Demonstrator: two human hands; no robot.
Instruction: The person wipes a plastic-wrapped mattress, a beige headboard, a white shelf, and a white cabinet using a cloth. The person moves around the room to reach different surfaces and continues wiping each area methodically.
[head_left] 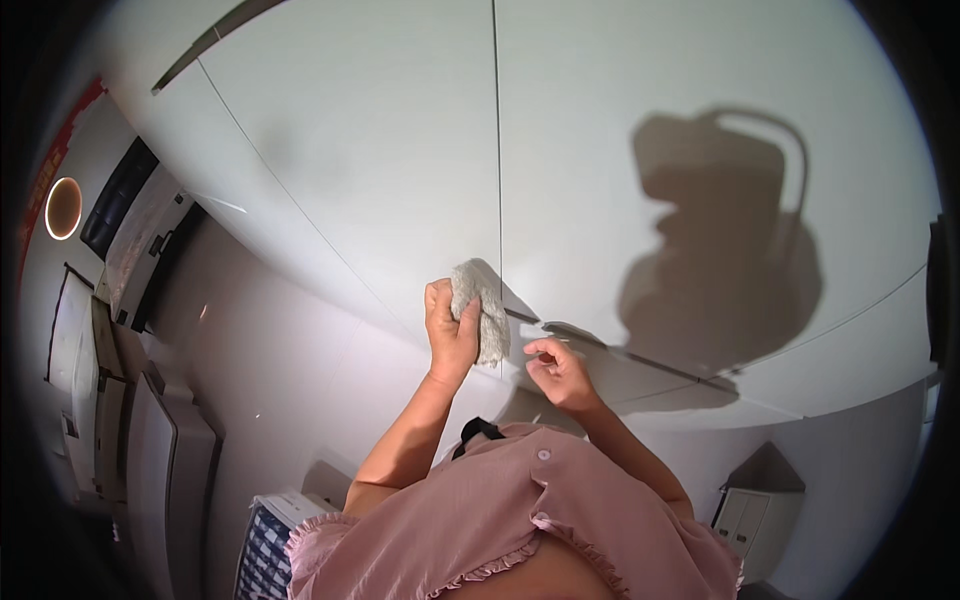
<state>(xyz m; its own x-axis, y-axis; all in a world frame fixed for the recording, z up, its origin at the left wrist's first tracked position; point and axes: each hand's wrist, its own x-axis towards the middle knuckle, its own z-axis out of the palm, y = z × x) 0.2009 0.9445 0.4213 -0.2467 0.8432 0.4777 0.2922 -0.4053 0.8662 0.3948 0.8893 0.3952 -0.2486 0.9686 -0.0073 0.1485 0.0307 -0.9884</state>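
My left hand (447, 335) is closed around a fluffy light-grey cloth (487, 325). The cloth lies against the smooth white cabinet front (400, 150), close to the thin dark vertical seam between two panels. Just to the right, my right hand (562, 375) is held with loosely bent fingers apart and nothing visible in it. It hovers near a dark slot-like handle (575, 332) at the panel's lower edge; whether it touches the front I cannot tell.
A large head-and-shoulders shadow falls on the right panel. Pale floor (270, 370) stretches to the left, with grey-sided furniture (172, 470) beyond. A blue-and-white patterned item (262, 550) stands at lower left, a small white cabinet (745, 515) at lower right.
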